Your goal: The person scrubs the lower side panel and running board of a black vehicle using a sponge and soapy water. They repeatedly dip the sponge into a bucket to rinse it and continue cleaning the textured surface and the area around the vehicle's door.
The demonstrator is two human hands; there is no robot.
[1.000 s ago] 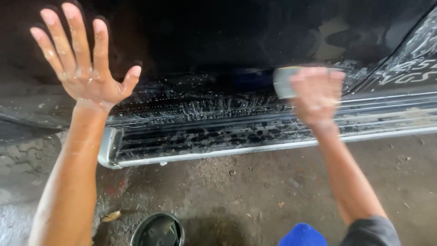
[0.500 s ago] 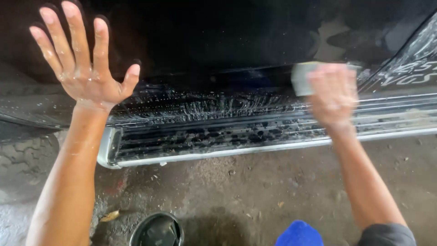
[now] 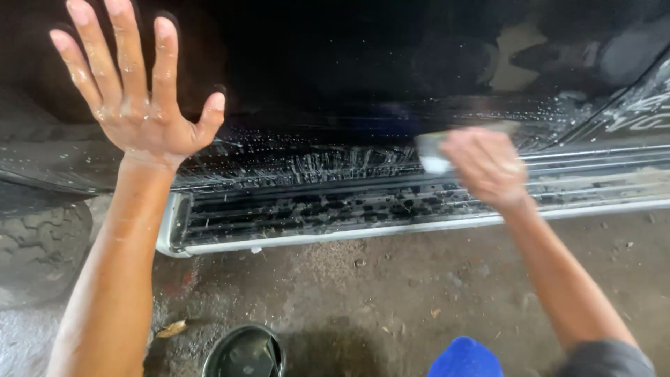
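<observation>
My left hand (image 3: pixel 136 91) is spread flat against the black, wet side panel of a vehicle (image 3: pixel 335 63), fingers apart and pointing up. My right hand (image 3: pixel 485 167) grips a pale sponge (image 3: pixel 431 152) and presses it on the lower part of the panel, just above the running board (image 3: pixel 349 209). The right hand is blurred by motion. Soapy streaks cover the panel's lower edge and the running board.
A dark round bucket (image 3: pixel 244 352) stands on the wet concrete floor near my left arm. A tyre (image 3: pixel 38 248) shows at the far left. Something blue (image 3: pixel 464 359) sits at the bottom edge. A dry leaf (image 3: pixel 171 328) lies by the bucket.
My right hand with the sponge moved right along the panel, then back left and slightly down. The left hand stays planted on the panel.
</observation>
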